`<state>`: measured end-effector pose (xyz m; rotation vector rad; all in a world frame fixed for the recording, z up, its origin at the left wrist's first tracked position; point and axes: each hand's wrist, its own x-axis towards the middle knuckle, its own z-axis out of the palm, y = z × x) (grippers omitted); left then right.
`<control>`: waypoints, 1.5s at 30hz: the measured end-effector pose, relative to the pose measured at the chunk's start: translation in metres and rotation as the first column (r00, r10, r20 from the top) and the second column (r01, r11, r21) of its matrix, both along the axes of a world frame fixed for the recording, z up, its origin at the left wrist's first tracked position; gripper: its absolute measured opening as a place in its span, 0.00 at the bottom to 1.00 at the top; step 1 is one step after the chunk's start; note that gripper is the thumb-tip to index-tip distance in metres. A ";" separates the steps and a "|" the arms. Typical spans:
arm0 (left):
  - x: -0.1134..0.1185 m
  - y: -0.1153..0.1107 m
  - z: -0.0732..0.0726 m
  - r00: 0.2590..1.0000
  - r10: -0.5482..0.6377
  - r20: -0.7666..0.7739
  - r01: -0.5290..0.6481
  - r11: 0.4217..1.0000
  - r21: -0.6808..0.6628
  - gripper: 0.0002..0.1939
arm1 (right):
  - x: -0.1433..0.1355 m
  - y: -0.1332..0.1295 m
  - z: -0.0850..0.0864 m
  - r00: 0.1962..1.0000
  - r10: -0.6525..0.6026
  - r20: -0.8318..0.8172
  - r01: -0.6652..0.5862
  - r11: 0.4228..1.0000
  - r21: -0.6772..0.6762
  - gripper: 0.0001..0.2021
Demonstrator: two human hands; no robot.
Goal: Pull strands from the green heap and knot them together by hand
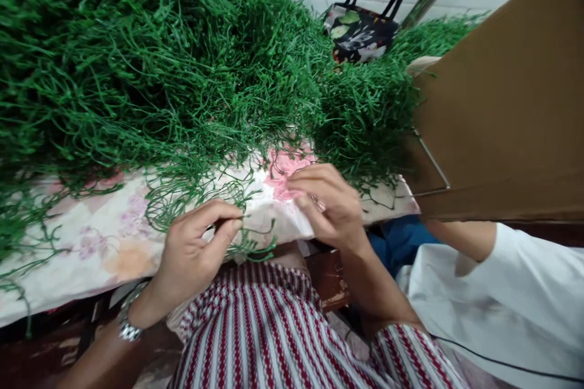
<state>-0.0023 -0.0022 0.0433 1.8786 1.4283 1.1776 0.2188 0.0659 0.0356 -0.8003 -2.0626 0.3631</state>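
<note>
My left hand (194,255) is closed in a pinch, thumb against forefinger, on thin green plastic stems (258,246). Their curled, knobbed ends stick out to the right of the fingers and hang at the table edge. Slightly higher and to the right is my right hand (335,206), its fingers bent toward the thumb over a pink printed flower. Whatever lies between those fingertips is too small or blurred to make out. Loose green stems (168,197) lie just beyond my left hand on a flowered tablecloth (104,255).
A large tangled heap of green stems (150,61) covers the far side of the table. A black floral bag (362,33) rests on it at the back. To the right stands a brown board (506,109), with another person's white sleeve (524,273) below it.
</note>
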 end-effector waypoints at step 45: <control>-0.012 0.003 -0.015 0.938 0.026 0.345 0.060 0.970 -0.237 0.03 | -0.071 -0.025 -0.035 0.943 0.309 -0.123 -0.332 0.899 -0.286 0.12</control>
